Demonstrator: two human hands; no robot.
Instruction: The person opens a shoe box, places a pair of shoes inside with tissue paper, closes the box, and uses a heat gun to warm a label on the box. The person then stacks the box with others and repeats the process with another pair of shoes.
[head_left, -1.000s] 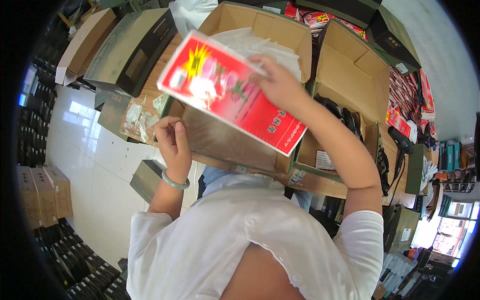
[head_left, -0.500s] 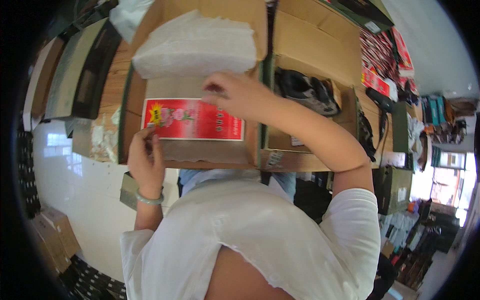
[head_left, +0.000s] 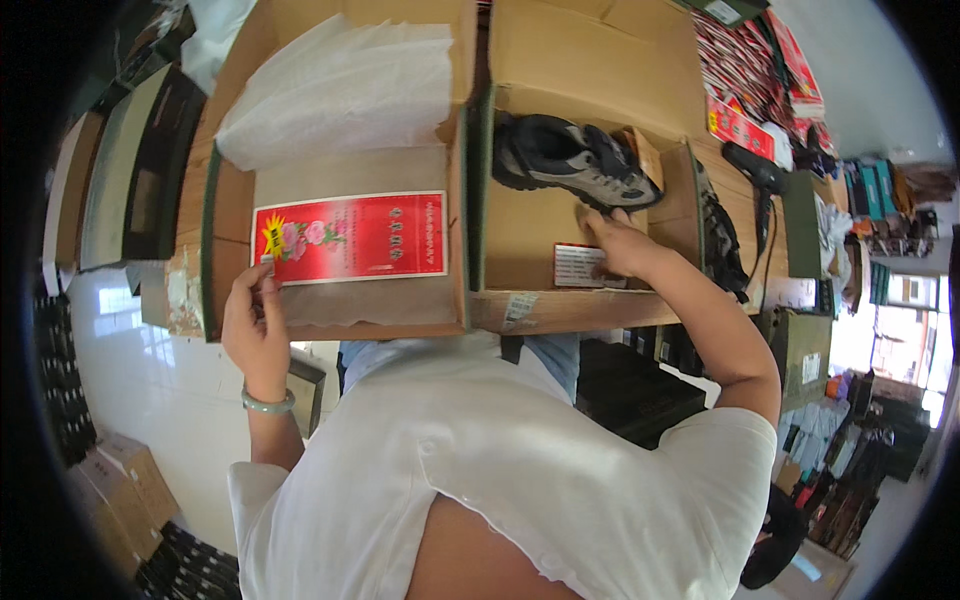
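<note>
Red flat packet (head_left: 350,238) lying flat inside the left open cardboard box (head_left: 455,200), near its front wall, yellow starburst and pink flower print at the left end. Left hand (head_left: 255,325) up at the packet's lower left corner, wrist bent back, fingertips curled onto the corner and the box edge; can't tell if actually pinching it or just touching. Pale green bangle (head_left: 268,403) on that wrist.

Right hand (head_left: 620,248) stretched out to the right of the packet, arm nearly straight, fingers loosely spread and resting at the heel of a grey and black shoe (head_left: 575,155) in the neighbouring box (head_left: 530,230). Not closed around anything, just touching. Hands well apart.

Fingertips of the right hand partly tucked under the shoe, so hard to see. White rectangular label (head_left: 580,265) with a red strip on that box's inner wall, partly covered by the hand.

Stack of white tissue paper (head_left: 340,90) behind the packet, in the same box. More red packets (head_left: 745,125) far right of it on the desk (head_left: 570,310), cut off by the frame edge. Dark hair dryer (head_left: 755,170) just beside those. White shirt fills the bottom and hides the desk's front.
</note>
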